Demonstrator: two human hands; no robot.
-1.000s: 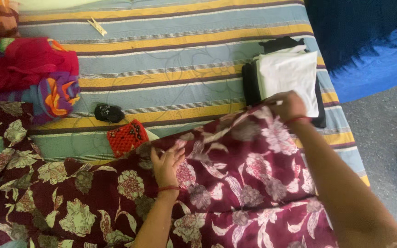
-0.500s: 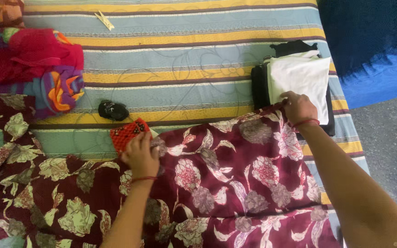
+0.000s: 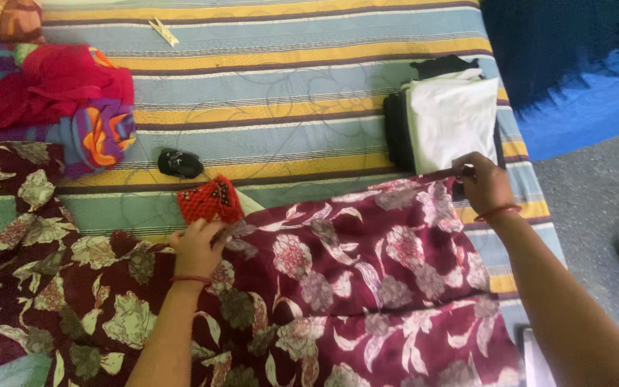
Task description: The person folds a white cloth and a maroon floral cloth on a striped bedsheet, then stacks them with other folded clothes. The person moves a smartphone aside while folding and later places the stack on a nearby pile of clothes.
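- Far left: a heap of red and multicoloured clothes [image 3: 51, 107] lies unfolded on the striped bedsheet [image 3: 274, 86]; a second floral cloth with green-cream flowers [image 3: 44, 287] is spread loose below it. Both appear untouched.
- Upper left: a pale clothes peg [image 3: 160, 31] rests on the sheet, well apart from both hands.
- Left of centre: a small black item [image 3: 179, 163] and a red mesh pouch [image 3: 209, 201] lie on the sheet, the pouch just beside the cloth's upper edge.
- Left hand [image 3: 196, 247]: fingers closed on the upper left edge of the maroon floral cloth [image 3: 367, 272], pinching it against the bed just below the pouch.
- Maroon floral cloth: lies across the near part of the bed between the two hands, upper edge drawn fairly straight, body showing soft creases and one fold line lower down. Judged laid out and being squared; folding looks barely begun, with most of it left to do.
- Right hand [image 3: 483, 183]: fingers clamped on the cloth's upper right corner, touching the near edge of the folded stack.
- Right: a folded stack of white and black garments [image 3: 445, 122] sits neat near the bed's edge, judged finished.
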